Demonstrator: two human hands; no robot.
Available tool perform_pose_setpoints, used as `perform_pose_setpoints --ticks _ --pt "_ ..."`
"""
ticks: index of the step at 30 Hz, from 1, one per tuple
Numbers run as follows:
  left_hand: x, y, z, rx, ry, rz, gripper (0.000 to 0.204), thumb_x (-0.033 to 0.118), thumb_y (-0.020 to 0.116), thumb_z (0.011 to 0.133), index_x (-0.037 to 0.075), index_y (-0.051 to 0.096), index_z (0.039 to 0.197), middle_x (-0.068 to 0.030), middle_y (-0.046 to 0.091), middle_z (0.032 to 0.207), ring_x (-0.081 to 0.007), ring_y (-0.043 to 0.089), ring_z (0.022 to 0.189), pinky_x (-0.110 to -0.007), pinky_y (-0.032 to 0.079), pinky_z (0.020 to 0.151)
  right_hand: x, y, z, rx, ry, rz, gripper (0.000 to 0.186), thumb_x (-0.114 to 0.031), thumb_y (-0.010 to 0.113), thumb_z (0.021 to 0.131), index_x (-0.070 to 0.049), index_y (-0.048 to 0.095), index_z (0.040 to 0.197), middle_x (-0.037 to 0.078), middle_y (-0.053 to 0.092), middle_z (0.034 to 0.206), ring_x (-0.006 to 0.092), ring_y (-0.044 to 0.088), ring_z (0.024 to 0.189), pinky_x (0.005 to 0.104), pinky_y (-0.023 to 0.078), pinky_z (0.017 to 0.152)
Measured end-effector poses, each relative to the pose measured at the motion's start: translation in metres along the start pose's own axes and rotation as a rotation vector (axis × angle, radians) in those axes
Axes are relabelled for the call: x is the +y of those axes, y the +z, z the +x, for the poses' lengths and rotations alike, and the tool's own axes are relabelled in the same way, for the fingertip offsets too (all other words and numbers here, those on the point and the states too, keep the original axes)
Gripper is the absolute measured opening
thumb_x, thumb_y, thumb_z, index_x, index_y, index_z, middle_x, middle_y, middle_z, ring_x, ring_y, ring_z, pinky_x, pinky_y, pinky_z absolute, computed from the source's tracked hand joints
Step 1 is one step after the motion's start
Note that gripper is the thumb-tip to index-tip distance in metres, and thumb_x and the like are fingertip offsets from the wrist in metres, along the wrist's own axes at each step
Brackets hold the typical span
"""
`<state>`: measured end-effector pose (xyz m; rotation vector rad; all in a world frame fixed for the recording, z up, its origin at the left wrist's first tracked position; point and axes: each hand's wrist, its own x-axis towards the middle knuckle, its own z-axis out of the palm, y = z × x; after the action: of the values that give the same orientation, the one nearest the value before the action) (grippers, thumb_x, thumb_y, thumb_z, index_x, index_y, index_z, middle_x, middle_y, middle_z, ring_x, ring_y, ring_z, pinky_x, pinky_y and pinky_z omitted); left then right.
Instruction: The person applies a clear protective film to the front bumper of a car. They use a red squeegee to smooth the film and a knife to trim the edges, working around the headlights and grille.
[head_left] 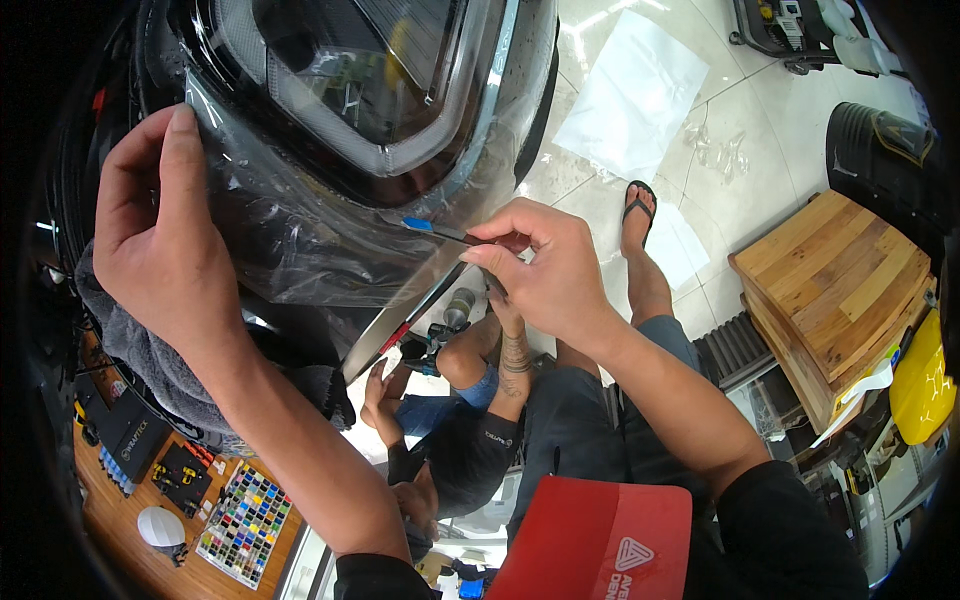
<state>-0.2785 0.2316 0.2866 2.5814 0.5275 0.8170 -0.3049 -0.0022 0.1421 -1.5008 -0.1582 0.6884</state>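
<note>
My left hand point(165, 215) pinches the upper left edge of a sheet of clear film point(300, 235) between thumb and forefinger. The wrinkled, wet-looking film lies over dark car bodywork below a headlight point(340, 95). In my right hand point(545, 262) is a thin tool with a blue tip point(418, 225), gripped between thumb and fingers. Its tip points left and lies close to the film just under the headlight's lower edge; whether it touches I cannot tell. Most of the handle is hidden in my fingers.
A co-worker in dark clothes point(460, 460) crouches below the car, hands near its lower edge. White sheets point(632, 95) lie on the tiled floor by a sandalled foot point(637, 215). A grey towel point(150, 350) hangs at left. A wooden box point(840, 280) stands at right.
</note>
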Motion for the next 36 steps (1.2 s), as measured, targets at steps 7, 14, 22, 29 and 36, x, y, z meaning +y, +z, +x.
perform_pose_setpoints --ticks 7,14,22,29,36 --pt "0.000 0.001 -0.001 -0.001 -0.034 -0.041 0.019 0.018 0.077 0.094 0.004 0.079 0.106 -0.0043 0.076 0.094 -0.0084 0.068 0.086 -0.021 0.051 0.080 -0.011 0.001 -0.009 -0.006 0.083 0.043 0.015 -0.006 0.081 0.085 0.003 0.074 0.094 0.009 0.070 0.078 0.0115 0.063 0.068 0.0278 0.050 0.064" --pt "0.006 0.003 -0.001 -0.015 -0.069 -0.060 0.018 0.016 0.077 0.094 0.002 0.077 0.106 -0.0037 0.074 0.093 -0.0079 0.066 0.087 -0.021 0.051 0.081 -0.025 0.002 -0.023 -0.068 0.260 0.246 0.013 -0.006 0.079 0.089 0.003 0.073 0.094 0.004 0.071 0.077 0.0052 0.062 0.069 0.0230 0.049 0.063" --pt "0.019 -0.003 -0.010 0.025 -0.098 0.000 0.017 0.017 0.080 0.092 0.003 0.075 0.102 0.0004 0.069 0.086 -0.0048 0.056 0.074 -0.019 0.044 0.069 -0.059 -0.015 -0.022 -0.164 0.332 0.197 0.011 -0.007 0.077 0.092 0.003 0.073 0.094 0.003 0.071 0.079 0.0050 0.063 0.070 0.0215 0.049 0.061" --pt "0.096 -0.034 -0.085 -0.079 -0.683 0.020 0.046 0.023 0.085 0.088 -0.004 0.061 0.116 -0.0067 0.066 0.091 -0.0108 0.058 0.076 -0.025 0.049 0.068 -0.058 -0.027 -0.014 -0.177 0.268 0.131 0.020 -0.015 0.077 0.090 0.005 0.073 0.089 0.008 0.070 0.070 0.0096 0.066 0.065 0.0282 0.050 0.058" --pt "0.081 -0.006 -0.101 -0.240 -0.806 -0.119 0.020 0.013 0.077 0.093 -0.007 0.073 0.090 -0.0078 0.072 0.081 -0.0090 0.063 0.074 -0.025 0.050 0.067 -0.071 -0.035 -0.003 -0.214 0.236 0.034 0.021 -0.016 0.076 0.087 0.006 0.074 0.085 0.012 0.071 0.071 0.0145 0.068 0.066 0.0313 0.053 0.063"
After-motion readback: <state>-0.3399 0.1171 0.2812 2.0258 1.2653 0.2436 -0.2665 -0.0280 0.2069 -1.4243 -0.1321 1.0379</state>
